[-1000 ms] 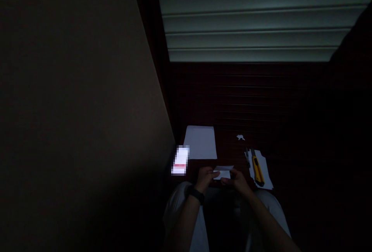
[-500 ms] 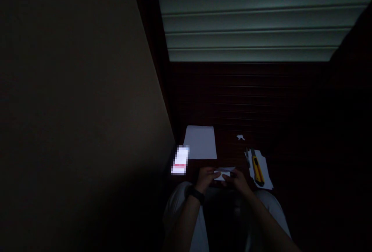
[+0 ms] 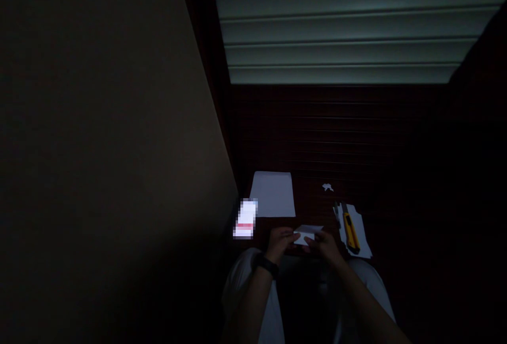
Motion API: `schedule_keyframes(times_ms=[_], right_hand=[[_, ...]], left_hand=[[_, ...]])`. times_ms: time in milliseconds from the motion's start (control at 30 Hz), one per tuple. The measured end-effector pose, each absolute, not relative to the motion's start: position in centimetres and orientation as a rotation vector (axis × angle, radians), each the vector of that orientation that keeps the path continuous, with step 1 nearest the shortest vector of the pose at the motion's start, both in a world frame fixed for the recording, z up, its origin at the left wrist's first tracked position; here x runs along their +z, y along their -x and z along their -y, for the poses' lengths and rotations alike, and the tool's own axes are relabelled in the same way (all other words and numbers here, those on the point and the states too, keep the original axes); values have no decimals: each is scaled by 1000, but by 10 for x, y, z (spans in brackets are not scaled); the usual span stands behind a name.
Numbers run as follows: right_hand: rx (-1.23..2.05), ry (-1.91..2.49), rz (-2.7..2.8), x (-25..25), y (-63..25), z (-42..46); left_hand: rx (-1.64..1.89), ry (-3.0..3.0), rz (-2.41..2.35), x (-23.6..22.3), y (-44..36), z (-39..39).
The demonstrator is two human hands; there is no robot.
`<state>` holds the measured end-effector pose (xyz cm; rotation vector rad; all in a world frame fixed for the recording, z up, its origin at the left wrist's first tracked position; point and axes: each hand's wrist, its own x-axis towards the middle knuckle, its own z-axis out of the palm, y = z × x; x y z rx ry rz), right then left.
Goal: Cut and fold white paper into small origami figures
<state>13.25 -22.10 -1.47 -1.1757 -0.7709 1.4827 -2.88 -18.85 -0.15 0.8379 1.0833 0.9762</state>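
Note:
A small folded piece of white paper (image 3: 304, 238) is held between my two hands, just above my lap. My left hand (image 3: 280, 242) grips its left side, with the thumb on the front face. On the other side my right hand (image 3: 325, 246) pinches the right part, thumb also pressed on the front. The paper's far flap stands up at an angle behind the brighter near face. Dim light hides the fingers underneath.
A white sheet (image 3: 273, 194) lies ahead on the left, beside a lit, blurred phone (image 3: 245, 220). To the right, a yellow utility knife (image 3: 350, 230) rests on white paper pieces (image 3: 362, 233). A paper scrap (image 3: 327, 187) lies farther back. A wall (image 3: 158, 122) rises on the left.
The folded paper has shifted slightly to the right, and more of its far flap shows. Both hands keep hold of it; the other things have not moved.

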Motion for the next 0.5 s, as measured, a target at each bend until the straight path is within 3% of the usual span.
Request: schedule_keyframes(times_ms=[500], right_hand=[[1460, 1218, 732, -14, -133, 219]], left_hand=[[976, -830, -1043, 4, 29, 191]])
